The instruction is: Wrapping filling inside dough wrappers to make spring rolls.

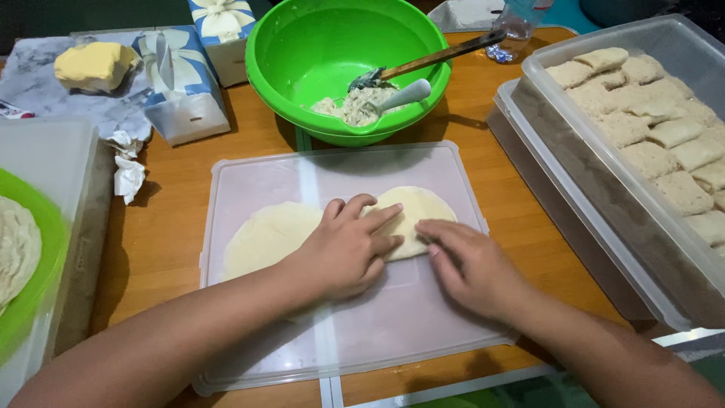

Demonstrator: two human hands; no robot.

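From the head camera, both hands are lying flat on a thin round wrapper of pale dough (411,215) that is sitting on an upturned clear plastic lid (264,170) in the middle of the wooden table (162,242). The left hand (347,249) is pressing down with its fingers spread and extended across the middle of the wrapper, gripping nothing. The right hand (468,264) is resting palm down with its fingers close together, the fingertips touching the wrapper's lower right edge (the dough there looks folded over, though the hands are hiding part of it). A second flat wrapper (264,234) is lying just to the left on the same lid, partly under the left wrist.

Behind the lid a green bowl (332,45) is holding a lump of pale filling (355,106), with a white spoon (404,94) and a wooden-handled utensil (438,57) leaning in it. To the right, a clear container (596,159) is holding rows of breaded folded pieces (649,113). At the far left a yellow block like butter (91,64) is sitting on a wrapper, beside blue-and-white tissue packs (181,83), with crumpled tissue (128,170) near them.
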